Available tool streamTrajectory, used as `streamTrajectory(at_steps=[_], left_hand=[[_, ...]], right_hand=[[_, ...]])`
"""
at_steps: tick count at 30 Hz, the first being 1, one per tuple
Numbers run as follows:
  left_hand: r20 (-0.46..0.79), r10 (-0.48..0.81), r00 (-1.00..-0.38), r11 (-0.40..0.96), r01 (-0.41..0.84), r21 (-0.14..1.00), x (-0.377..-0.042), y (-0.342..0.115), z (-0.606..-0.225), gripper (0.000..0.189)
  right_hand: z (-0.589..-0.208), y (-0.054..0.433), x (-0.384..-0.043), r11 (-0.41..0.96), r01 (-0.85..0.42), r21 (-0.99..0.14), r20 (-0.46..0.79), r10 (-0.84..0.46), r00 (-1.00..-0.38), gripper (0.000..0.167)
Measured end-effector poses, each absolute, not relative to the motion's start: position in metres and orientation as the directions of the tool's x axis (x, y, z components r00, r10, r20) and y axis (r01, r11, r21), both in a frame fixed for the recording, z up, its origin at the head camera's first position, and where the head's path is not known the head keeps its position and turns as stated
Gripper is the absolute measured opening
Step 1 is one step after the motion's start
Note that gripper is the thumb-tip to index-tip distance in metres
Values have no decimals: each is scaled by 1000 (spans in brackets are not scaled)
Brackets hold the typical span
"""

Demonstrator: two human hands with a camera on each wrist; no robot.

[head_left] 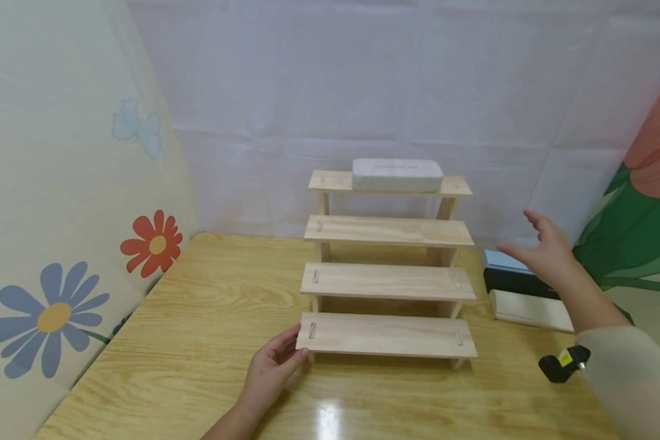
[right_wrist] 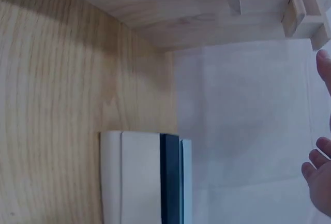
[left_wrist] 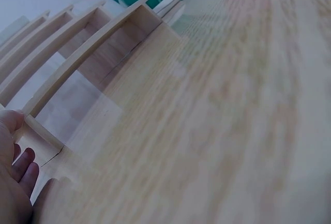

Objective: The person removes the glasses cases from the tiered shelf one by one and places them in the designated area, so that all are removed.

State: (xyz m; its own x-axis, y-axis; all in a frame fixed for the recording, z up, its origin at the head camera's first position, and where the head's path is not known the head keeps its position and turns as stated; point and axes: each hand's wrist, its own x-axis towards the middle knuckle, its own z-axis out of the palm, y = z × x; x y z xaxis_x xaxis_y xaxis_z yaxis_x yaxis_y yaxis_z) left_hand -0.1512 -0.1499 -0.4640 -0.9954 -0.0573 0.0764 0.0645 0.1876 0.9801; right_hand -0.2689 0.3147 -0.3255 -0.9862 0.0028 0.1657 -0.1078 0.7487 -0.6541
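Note:
A light wooden stepped display stand (head_left: 387, 335) with several tiers stands on the table. My left hand (head_left: 268, 370) holds the left end of its lowest tier, thumb at the front corner and fingers round by the end. In the left wrist view the thumb (left_wrist: 11, 119) lies on the board's corner, with the other fingers lower beside the side panel. On the top tier lies a white oblong case (head_left: 397, 178). To the right of the stand my right hand (head_left: 550, 252) is raised in the air, thumb and fingers spread apart, holding nothing.
White (head_left: 530, 310), black (head_left: 517, 282) and light-blue cases (head_left: 503, 261) lie side by side on the wood-grain table (head_left: 225, 299), right of the stand. A small black device (head_left: 562, 365) with a yellow label is at the right sleeve. White cloth (head_left: 286, 73) hangs behind.

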Motion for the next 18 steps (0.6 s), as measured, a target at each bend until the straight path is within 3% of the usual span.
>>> streamTrajectory(at_steps=[18], left_hand=[[60,-64,-996,184,47,982,-150,-149,-462,47]], right_hand=[[-288,272,-291,757,-163,-632,211,-34,-977,103]])
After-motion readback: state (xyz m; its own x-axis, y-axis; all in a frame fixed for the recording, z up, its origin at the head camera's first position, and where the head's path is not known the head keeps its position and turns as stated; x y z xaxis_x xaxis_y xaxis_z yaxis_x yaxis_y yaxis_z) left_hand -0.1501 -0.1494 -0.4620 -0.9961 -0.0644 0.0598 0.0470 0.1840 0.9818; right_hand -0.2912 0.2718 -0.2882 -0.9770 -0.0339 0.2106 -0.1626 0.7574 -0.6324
